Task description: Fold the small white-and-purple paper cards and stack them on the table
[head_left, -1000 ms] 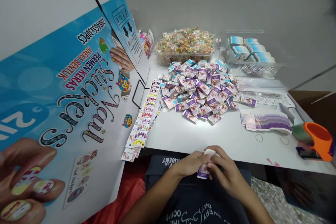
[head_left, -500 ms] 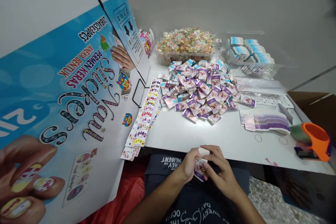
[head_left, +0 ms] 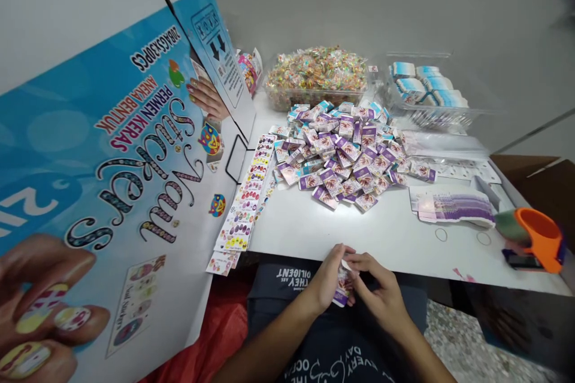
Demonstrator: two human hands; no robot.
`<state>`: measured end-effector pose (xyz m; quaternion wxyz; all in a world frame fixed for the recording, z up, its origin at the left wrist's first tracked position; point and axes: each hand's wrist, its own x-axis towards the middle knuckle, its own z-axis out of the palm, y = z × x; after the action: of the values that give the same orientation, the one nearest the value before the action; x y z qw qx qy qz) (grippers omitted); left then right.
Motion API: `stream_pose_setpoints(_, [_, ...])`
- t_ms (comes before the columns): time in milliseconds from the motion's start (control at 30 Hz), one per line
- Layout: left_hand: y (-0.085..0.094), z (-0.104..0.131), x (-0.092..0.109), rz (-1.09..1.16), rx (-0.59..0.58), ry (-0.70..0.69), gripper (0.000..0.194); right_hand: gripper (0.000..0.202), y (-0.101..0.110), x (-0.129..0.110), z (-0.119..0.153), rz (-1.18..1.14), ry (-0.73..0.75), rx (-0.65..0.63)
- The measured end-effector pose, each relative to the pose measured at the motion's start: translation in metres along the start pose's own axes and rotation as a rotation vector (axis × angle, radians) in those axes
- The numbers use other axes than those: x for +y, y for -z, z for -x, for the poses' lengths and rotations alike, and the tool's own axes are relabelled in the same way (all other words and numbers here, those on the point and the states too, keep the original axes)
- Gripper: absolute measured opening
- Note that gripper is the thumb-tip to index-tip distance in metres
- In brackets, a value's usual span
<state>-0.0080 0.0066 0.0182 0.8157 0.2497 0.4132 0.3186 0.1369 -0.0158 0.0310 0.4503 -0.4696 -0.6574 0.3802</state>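
Note:
A small purple-and-white printed box (head_left: pixel 343 288) is held between my two hands over my lap, just off the table's front edge. My left hand (head_left: pixel 327 278) wraps round its left side, with the fingers bent over the top. My right hand (head_left: pixel 376 288) pinches at the upper right, near a white flap; the fingers partly cover that end. Beyond my hands lies a heap of similar small boxes (head_left: pixel 341 155), purple and blue, in the middle of the table.
Left stands a large printed carton (head_left: pixel 148 102) with sticker strips (head_left: pixel 247 203) beside it. Behind the heap are a tub of wrapped candies (head_left: pixel 318 72) and a tray of blue-white cartons (head_left: pixel 426 87). At right lie flat purple cartons (head_left: pixel 456 206) and an orange tape dispenser (head_left: pixel 541 239).
My left fingers have closed over the top of the box, and my right fingers have shifted at its upper end. Less of the white flap shows now.

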Motion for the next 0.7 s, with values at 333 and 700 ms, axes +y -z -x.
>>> stream_pose_setpoints(333, [-0.002,0.004,0.002,-0.181,-0.049,-0.087,0.045,0.03,-0.011,0.005,0.0,-0.552,-0.579,0.014])
stream_pose_setpoints(700, [0.004,0.009,0.007,-0.214,0.005,-0.103,0.026,0.026,-0.022,0.008,0.018,-0.005,-0.06,0.13])
